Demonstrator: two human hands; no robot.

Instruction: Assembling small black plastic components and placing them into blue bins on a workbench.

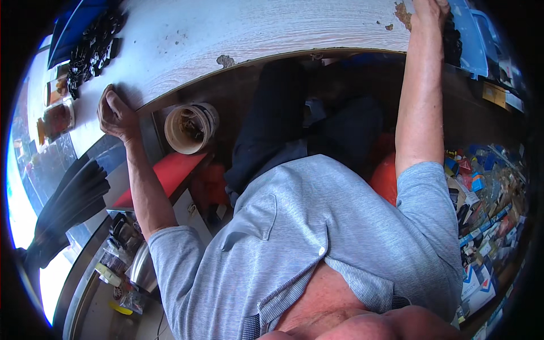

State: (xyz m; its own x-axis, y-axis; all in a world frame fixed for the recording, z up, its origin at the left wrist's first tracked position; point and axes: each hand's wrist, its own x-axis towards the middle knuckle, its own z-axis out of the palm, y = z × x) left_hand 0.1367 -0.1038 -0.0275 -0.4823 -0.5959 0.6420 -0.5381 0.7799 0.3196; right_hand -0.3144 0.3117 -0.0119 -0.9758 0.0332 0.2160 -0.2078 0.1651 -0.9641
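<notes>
My left hand rests at the left end of the white worktop, near its front edge. Its fingers are curled in; what they hold, if anything, is hidden. Beyond it lies a pile of small black parts, with jars of reddish and brown contents to its left. My right arm is stretched far forward. At the top right, my right hand is partly cut off by the picture's edge, so its fingers do not show clearly. It is beside a blue plastic bin and some dark items.
Below the worktop stands a whitish bucket with scraps inside, next to a red panel. Mixed small packets and boxes heap up on the right. A dark cloth hangs at left, above a shelf of loose items.
</notes>
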